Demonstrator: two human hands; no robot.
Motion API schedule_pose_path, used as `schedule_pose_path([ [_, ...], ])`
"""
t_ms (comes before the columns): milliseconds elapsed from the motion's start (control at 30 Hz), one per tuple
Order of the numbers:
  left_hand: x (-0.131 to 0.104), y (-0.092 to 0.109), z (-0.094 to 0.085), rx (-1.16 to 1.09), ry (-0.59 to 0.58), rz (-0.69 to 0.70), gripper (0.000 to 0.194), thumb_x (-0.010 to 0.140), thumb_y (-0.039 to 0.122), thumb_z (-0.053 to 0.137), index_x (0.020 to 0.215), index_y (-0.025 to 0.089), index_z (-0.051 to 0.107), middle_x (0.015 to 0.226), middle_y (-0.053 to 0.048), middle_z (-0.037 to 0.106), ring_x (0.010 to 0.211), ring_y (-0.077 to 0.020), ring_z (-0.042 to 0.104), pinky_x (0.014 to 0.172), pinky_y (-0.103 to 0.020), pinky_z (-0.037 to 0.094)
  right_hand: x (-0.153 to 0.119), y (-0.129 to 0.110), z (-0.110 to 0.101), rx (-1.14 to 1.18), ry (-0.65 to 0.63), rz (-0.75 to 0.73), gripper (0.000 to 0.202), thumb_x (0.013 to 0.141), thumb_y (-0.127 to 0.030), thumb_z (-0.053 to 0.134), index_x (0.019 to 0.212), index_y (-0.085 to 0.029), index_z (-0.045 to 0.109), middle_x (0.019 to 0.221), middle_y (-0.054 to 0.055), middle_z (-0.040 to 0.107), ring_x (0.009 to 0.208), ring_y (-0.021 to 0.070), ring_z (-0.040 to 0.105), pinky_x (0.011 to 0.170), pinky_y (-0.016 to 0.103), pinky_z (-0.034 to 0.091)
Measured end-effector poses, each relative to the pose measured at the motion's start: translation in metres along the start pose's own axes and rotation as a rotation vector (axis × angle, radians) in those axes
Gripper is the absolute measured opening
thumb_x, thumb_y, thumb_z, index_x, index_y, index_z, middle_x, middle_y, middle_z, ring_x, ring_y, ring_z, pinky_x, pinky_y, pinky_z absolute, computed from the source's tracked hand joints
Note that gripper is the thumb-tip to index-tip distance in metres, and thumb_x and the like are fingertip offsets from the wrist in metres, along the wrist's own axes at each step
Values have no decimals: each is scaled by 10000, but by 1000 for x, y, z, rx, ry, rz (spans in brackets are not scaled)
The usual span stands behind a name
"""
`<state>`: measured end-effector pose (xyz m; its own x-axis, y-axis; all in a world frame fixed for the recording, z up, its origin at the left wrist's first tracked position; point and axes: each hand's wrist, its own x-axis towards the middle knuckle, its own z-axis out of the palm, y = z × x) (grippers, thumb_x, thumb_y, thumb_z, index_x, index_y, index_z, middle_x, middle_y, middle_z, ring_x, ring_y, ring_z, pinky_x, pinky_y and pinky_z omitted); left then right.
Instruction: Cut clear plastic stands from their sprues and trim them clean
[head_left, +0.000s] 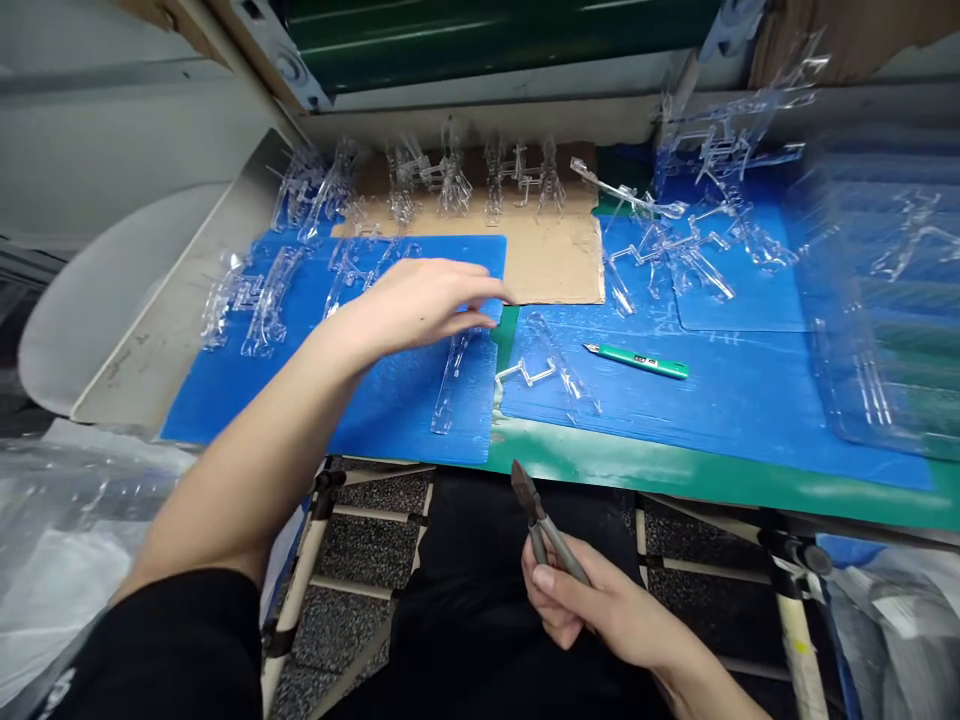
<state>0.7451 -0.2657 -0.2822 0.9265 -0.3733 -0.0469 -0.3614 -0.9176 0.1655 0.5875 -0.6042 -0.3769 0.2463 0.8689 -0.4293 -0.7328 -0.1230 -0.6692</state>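
My left hand (431, 300) hovers over the blue sheet (390, 400), palm down, with the fingers stretched out and apart from the thumb, and no object shows in it. Just below its fingertips lies a clear plastic molded part; one long strip (450, 385) of it is on the left sheet, while a zigzag runner (525, 374) and a second strip (571, 375) lie to the right. Near the front edge of the bench, my right hand (589, 600) is wrapped round the grey handles of a pair of nippers (551, 540). Their dark jaws point up and look closed.
A green craft knife (637, 360) lies on the right blue sheet. More clear parts (446, 180) stand along the brown cardboard (555, 255); others form a pile (675, 240) at the right. A clear tray (885, 330) sits far right. A green roller (495, 35) spans the back.
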Motion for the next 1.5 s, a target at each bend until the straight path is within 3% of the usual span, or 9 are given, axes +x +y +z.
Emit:
schedule_pose_path([
  [167, 90, 62, 6, 178, -416, 413, 348, 958, 254, 738, 1279, 358, 823, 1186, -22, 836, 1032, -243, 749, 725, -307, 433, -7, -5, -6, -32, 71, -60, 530, 1035, -701, 693, 1010, -203, 516, 801, -55, 444, 668, 86, 444, 622, 229, 437],
  [300, 107, 89, 17, 276, -548, 434, 247, 896, 150, 703, 1059, 258, 854, 1055, -60, 841, 883, -230, 724, 655, -322, 387, -15, -3, -9, -40, 106, -98, 507, 1061, -692, 657, 1016, -209, 511, 804, -55, 432, 685, 97, 420, 638, 243, 417],
  [433, 78, 77, -16, 145, -397, 308, 70, 851, 156, 794, 803, 207, 789, 802, -39, 781, 709, -196, 669, 653, -313, 375, -21, 3, -11, -143, 130, -95, 457, 1098, -668, 605, 1041, -221, 529, 830, -37, 469, 733, 128, 446, 688, 273, 428],
  [567, 20, 61, -38, -354, -161, 31, 291, 851, 298, 903, 665, 193, 706, 564, 13, 633, 557, -150, 619, 631, -288, 426, -15, -4, -7, -324, 205, -93, 445, 1104, -687, 568, 1104, -242, 557, 953, -4, 529, 824, 164, 483, 764, 305, 440],
  [633, -10, 62, -27, -657, -123, -136, 370, 880, 416, 896, 667, 184, 703, 565, 0, 659, 525, -136, 627, 588, -266, 455, -8, -13, -3, -421, 227, -78, 439, 1112, -692, 540, 1121, -253, 556, 998, 3, 551, 876, 183, 496, 809, 322, 437],
  [767, -55, 73, 24, -1175, -130, -386, 433, 839, 519, 927, 739, 151, 723, 617, -40, 722, 492, -110, 619, 475, -208, 437, 5, -28, 10, -585, 244, -48, 402, 1137, -668, 489, 1129, -268, 533, 1018, -2, 559, 941, 207, 499, 871, 352, 405],
  [933, -84, 82, 75, -1462, -6, -461, 421, 801, 443, 980, 727, 132, 706, 610, -37, 727, 488, -96, 643, 451, -163, 455, 11, -32, 25, -651, 252, 24, 383, 1138, -656, 485, 1138, -276, 529, 1111, 13, 597, 1015, 232, 531, 936, 387, 413],
  [1100, -99, 76, 88, -1599, 89, -469, 403, 774, 395, 1019, 733, 127, 722, 613, -37, 741, 462, -111, 662, 445, -169, 499, 11, -31, 32, -671, 264, 60, 363, 1140, -638, 494, 1138, -277, 540, 1114, 13, 617, 1031, 241, 557, 957, 406, 419],
  [1500, -105, 74, 90, -1595, 39, -470, 423, 762, 436, 1037, 754, 132, 742, 615, -49, 742, 481, -120, 677, 459, -173, 508, 11, -28, 27, -615, 240, 56, 354, 1131, -612, 533, 1123, -259, 548, 1121, 30, 639, 1029, 245, 572, 949, 413, 430],
])
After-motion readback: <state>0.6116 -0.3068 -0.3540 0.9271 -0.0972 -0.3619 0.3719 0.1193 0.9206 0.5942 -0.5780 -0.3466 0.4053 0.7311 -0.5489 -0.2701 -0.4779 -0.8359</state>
